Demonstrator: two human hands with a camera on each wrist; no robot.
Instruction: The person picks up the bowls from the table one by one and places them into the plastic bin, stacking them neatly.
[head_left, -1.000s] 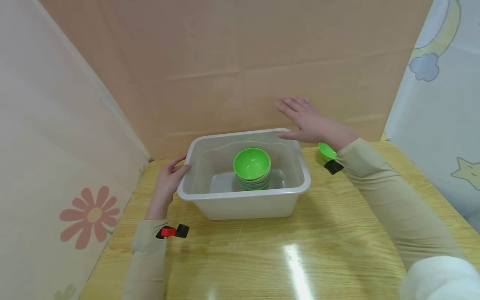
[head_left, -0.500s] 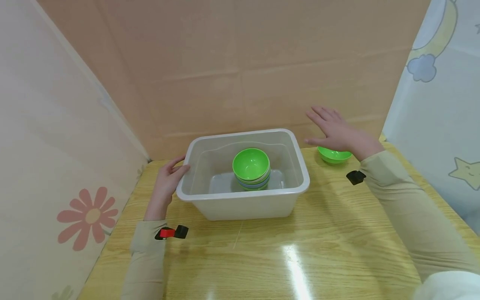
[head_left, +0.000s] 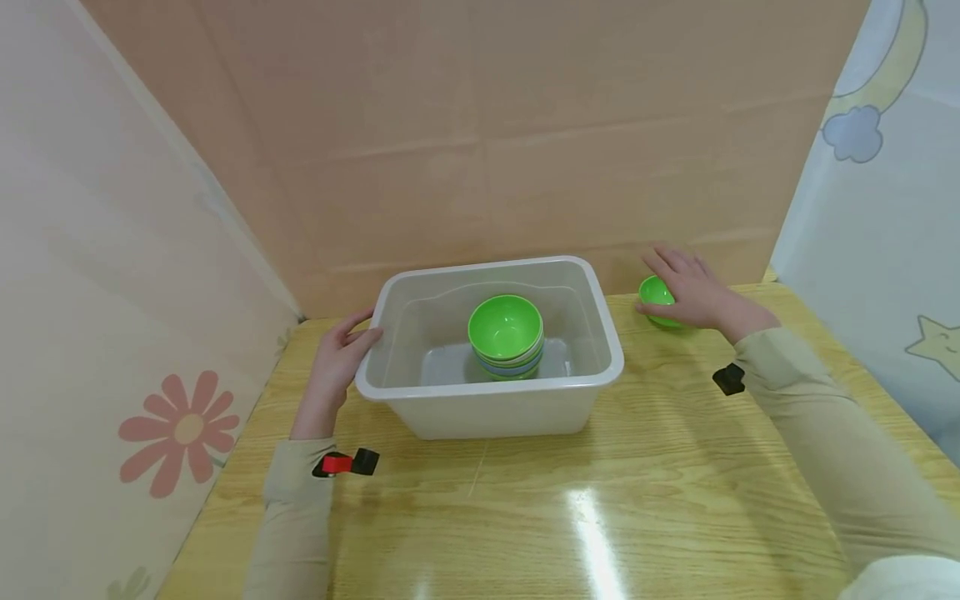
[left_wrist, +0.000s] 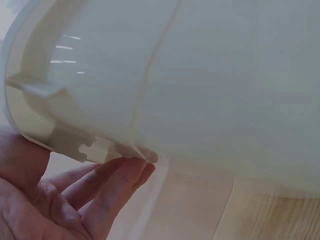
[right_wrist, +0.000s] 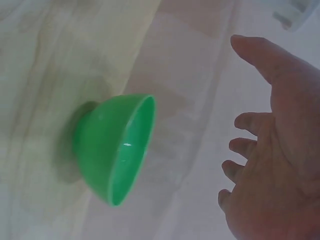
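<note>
A left hand (head_left: 335,358) rests with gently curved fingers against the left rim of a white tub (head_left: 487,408) holding stacked bowls (head_left: 506,337). To the right, the right hand (head_left: 693,296) hovers spread over a green bowl (head_left: 656,296) on the table (head_left: 600,500). The right wrist view shows a gap between fingers (right_wrist: 250,145) and bowl, hidden from the head view.

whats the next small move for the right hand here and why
Probably lower the right hand a little and close its fingers on the loose green bowl. The wrist view shows the hand open above the bowl, not yet gripping, while the left hand steadies the tub holding the stacked bowls.
</note>
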